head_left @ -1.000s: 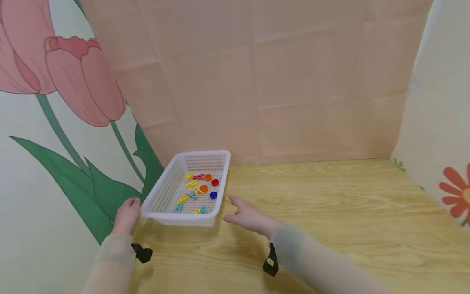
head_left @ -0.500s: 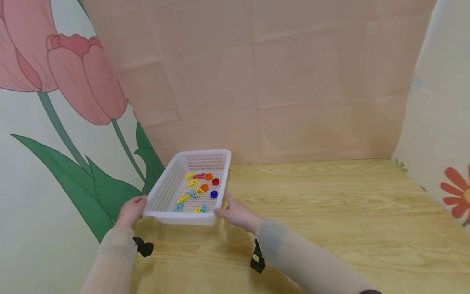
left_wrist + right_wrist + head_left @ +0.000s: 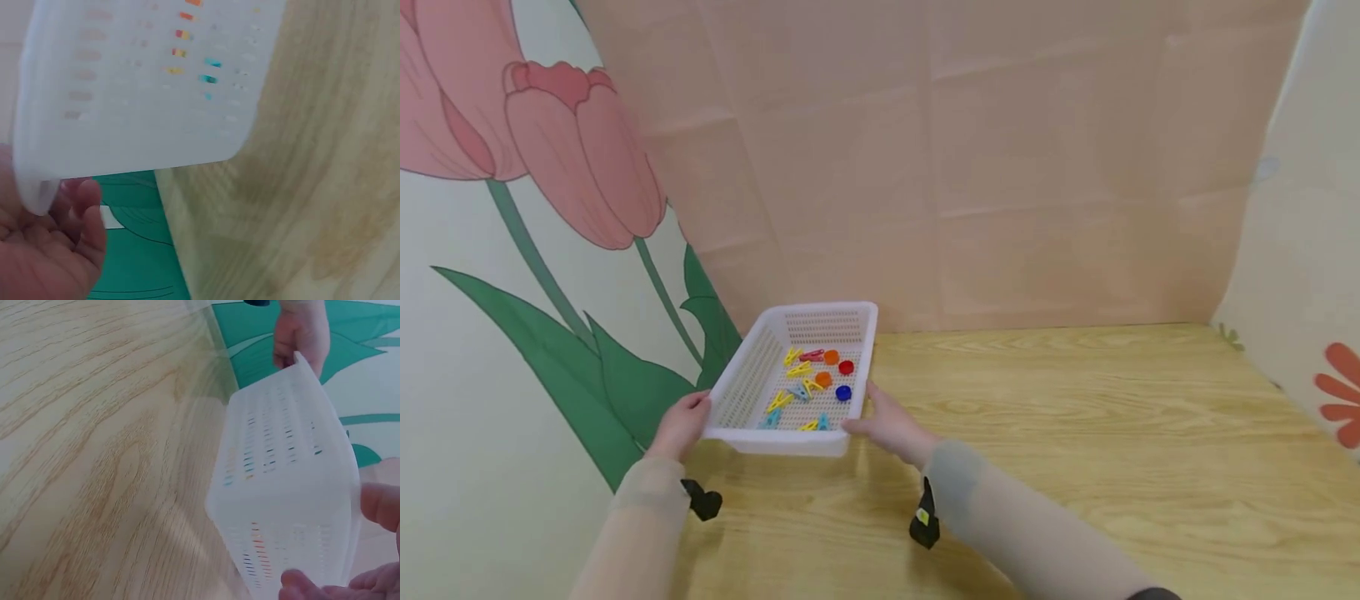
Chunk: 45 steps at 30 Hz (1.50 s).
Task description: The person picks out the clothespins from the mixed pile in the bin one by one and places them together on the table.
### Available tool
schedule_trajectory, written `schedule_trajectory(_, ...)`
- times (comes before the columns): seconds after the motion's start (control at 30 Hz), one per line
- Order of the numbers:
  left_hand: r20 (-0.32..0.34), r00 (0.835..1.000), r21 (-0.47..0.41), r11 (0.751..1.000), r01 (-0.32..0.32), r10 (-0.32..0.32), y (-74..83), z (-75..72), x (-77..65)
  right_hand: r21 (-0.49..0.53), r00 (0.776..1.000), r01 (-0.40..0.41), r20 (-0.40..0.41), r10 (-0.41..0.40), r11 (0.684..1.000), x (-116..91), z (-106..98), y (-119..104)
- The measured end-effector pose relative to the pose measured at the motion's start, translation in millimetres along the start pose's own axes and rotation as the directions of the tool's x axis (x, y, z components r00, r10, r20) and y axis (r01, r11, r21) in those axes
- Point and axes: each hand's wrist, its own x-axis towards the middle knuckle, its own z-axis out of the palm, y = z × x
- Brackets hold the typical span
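Held the basket (image 3: 790, 445) by two corners, left of centre in the frame: by the lower left corner with the left hand (image 3: 681, 423), curled round the rim with fingertips beneath, and by the lower right corner with the right hand (image 3: 891, 425), with the thumb at the rim and a finger along the outer wall. Looked early in the work, with both grips made but no sorting or emptying evident. Had clips (image 3: 778, 402) and caps (image 3: 823, 379) lying loose and mixed on its floor. Could not tell whether raised off the table (image 3: 1037, 433) or resting on it. Seemed to leave undone any shift of the basket and any handling of the clips and caps
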Motion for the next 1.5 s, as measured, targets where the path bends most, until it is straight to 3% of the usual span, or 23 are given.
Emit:
schedule_trajectory(0.17,0.049,0.999,-0.041,0.999,0.003,-0.001,-1.7,6.1,-2.4,-0.067,1.000,-0.008,0.021,0.010,0.998,0.5,-0.8,0.7)
schedule_trajectory(0.27,0.071,0.997,-0.051,0.998,-0.024,0.028,-5.0,7.3,-4.1,-0.174,1.000,-0.008,0.028,0.013,0.985,0.7,-0.9,2.1)
schedule_trajectory(0.33,0.086,0.995,-0.060,0.997,-0.053,0.058,-8.3,6.9,-4.7,-0.284,1.000,0.011,0.023,-0.005,0.959,1.0,-0.9,3.6)
schedule_trajectory(0.4,0.100,0.991,-0.069,0.994,-0.085,0.092,-11.8,6.1,-5.6,-0.404,0.999,0.042,0.009,-0.042,0.914,1.1,-0.8,5.2)
schedule_trajectory(0.53,0.116,0.985,-0.094,0.988,-0.119,0.130,-20.0,4.7,-7.7,-0.629,0.993,0.076,-0.019,-0.113,0.773,2.4,0.2,10.0)
schedule_trajectory(0.67,0.106,0.984,-0.077,0.988,-0.133,0.141,-26.1,3.3,-8.8,-0.753,0.986,0.097,-0.018,-0.168,0.650,8.3,1.7,17.4)
schedule_trajectory(0.73,0.102,0.984,-0.059,0.989,-0.138,0.143,-27.2,2.8,-8.2,-0.792,0.980,0.111,-0.012,-0.197,0.601,10.8,1.3,20.4)
schedule_trajectory(0.83,0.098,0.982,-0.015,0.987,-0.160,0.160,-28.2,2.4,-7.4,-0.817,0.972,0.137,0.001,-0.235,0.561,12.4,-0.2,21.5)
schedule_trajectory(0.97,0.096,0.979,0.034,0.982,-0.186,0.182,-29.6,4.3,-4.5,-0.814,0.968,0.149,0.006,-0.249,0.561,10.6,-4.2,21.3)
schedule_trajectory(1.5,0.068,0.958,0.074,0.956,-0.283,0.279,-33.9,4.9,7.4,-0.792,0.973,0.137,-0.005,-0.231,0.595,16.7,-6.3,26.0)
